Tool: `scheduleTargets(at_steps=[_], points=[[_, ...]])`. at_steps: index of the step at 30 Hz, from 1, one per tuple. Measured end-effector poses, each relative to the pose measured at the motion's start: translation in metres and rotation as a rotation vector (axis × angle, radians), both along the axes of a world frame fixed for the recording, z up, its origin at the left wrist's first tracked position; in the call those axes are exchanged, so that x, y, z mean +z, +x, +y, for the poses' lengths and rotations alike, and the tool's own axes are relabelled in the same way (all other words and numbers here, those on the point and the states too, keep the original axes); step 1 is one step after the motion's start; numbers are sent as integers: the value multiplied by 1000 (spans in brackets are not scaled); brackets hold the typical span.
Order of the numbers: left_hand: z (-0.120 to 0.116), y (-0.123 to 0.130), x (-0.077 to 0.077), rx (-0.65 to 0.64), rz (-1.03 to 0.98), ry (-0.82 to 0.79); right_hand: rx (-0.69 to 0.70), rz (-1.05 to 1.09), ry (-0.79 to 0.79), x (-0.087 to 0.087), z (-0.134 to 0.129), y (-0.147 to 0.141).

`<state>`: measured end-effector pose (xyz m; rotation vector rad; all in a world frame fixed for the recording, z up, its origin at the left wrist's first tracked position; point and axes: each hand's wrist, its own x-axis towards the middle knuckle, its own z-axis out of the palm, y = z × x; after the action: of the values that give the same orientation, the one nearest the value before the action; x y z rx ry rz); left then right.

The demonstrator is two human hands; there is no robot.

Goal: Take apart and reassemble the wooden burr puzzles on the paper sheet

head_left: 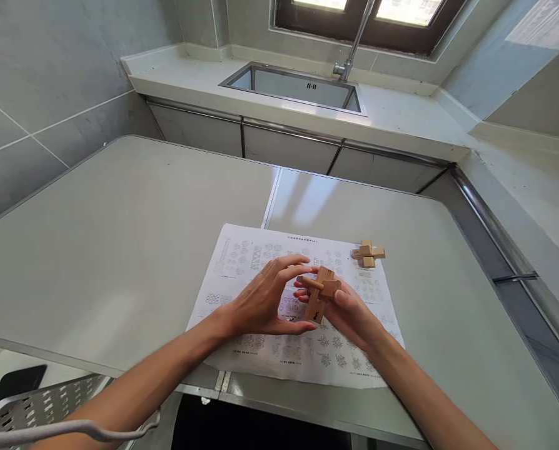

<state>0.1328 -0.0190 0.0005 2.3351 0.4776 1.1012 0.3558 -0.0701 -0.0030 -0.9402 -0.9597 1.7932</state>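
Note:
A wooden interlocking puzzle [314,306], made of crossed bars with a dark printed mark on one end, is in my right hand [347,309]. The thumb of that hand presses on a short block while the fingers pass behind. Beside it, my left hand [263,300] is spread in a wide C shape, its thumb tip close to the lower end of the long bar and its fingers near the upper end. Whether those tips touch the wood I cannot tell. Under both hands lies a white printed sheet [242,262] with rows of small diagrams.
A second wooden cross-shaped puzzle [367,253] rests at the sheet's upper right corner. The folding table [120,225] has a seam down its middle. Beyond it are a counter with a steel sink [284,84] and a faucet [347,65]. A perforated chair [49,406] stands at lower left.

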Motion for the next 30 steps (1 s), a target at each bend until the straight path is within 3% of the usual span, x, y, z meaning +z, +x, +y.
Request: scheduleTargets(at_steps=[6,10,14,19,25,30], points=[[0,-1,-5,24,13,5,115,-29,-18,0,-1,0],[0,0,-8,35,22,6,105,-15,-11,1,1,2],[1,1,-9,94,-1,-14,51,41,-6,-2,2,3],[4,1,-10,179,-54,-67,-50,135,-109,-7,4,4],[4,2,-9,183,-31,-62,-218,174,-112,-3,10,4],[3,3,-9,194,-10,-75,-301,430,-304,-1,10,6]])
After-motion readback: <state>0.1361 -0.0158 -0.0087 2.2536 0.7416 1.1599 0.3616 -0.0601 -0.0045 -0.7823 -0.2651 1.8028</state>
